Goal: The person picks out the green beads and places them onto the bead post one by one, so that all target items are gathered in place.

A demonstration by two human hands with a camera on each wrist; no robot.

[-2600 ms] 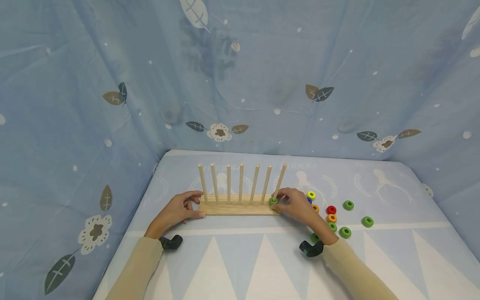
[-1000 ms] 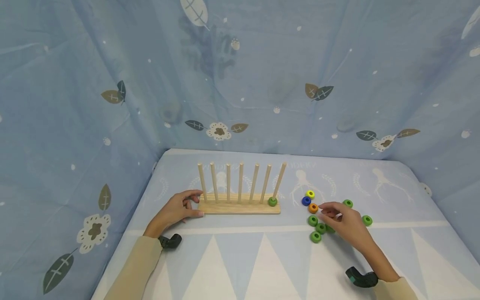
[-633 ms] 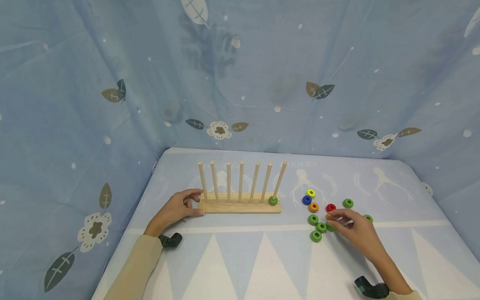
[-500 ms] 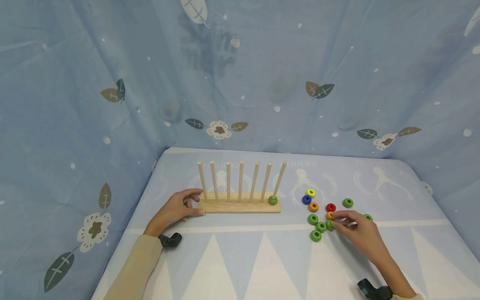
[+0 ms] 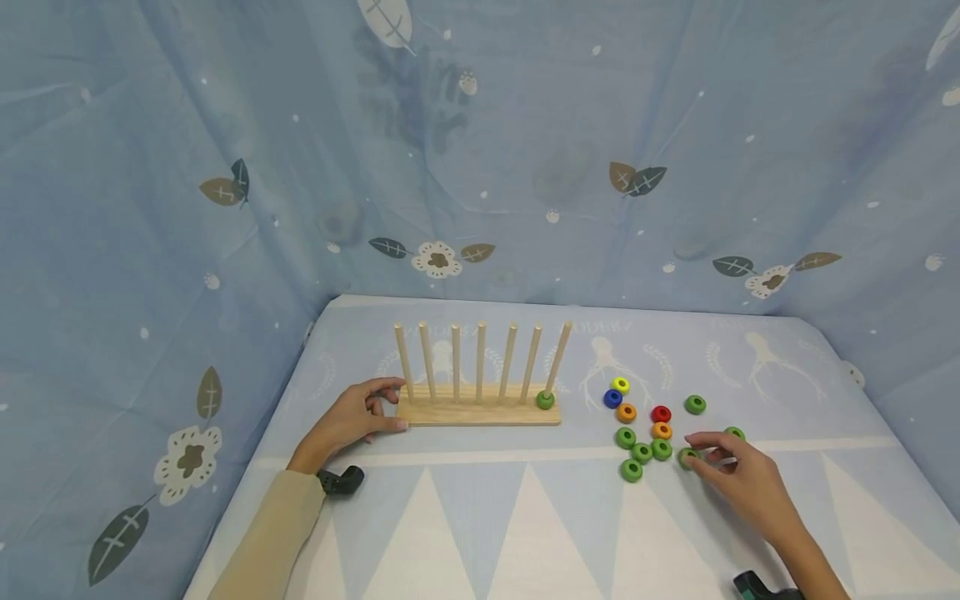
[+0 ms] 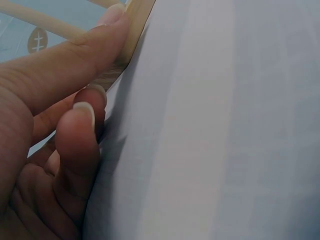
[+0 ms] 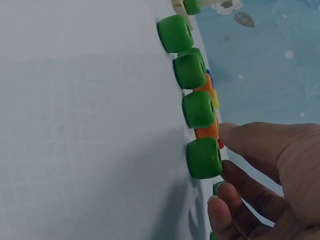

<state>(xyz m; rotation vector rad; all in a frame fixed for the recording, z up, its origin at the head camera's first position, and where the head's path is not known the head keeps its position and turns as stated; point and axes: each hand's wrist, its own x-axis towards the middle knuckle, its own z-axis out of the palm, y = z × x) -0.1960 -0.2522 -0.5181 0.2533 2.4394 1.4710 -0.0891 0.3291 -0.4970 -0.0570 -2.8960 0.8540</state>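
Observation:
A pale wooden peg rack [image 5: 480, 414] with several upright pegs stands on the table, a green bead [image 5: 545, 401] round the foot of its rightmost peg. My left hand [image 5: 352, 421] grips the rack's left end, thumb at the front corner and fingers behind. In the left wrist view the thumb [image 6: 75, 62] lies along the base's edge. Off to the right, my right hand [image 5: 738, 479] is at a loose green bead [image 5: 685, 457], thumb tip overlapping it and index finger raised apart. The right wrist view shows this bead [image 7: 204, 158] on the table beside the spread fingertips.
Left of the right hand lie several green beads [image 5: 641, 453], two orange beads [image 5: 662, 431], a red bead [image 5: 661, 414], a blue bead [image 5: 612, 398] and a yellow bead [image 5: 620, 385]. Another green bead [image 5: 695, 404] sits farther back. Patterned cloth [image 5: 480, 167] walls the table.
The right hand left the green bead on the rightmost peg, moved right over the loose beads, past the orange one, to a green bead nearer the front. The left hand stayed at the rack.

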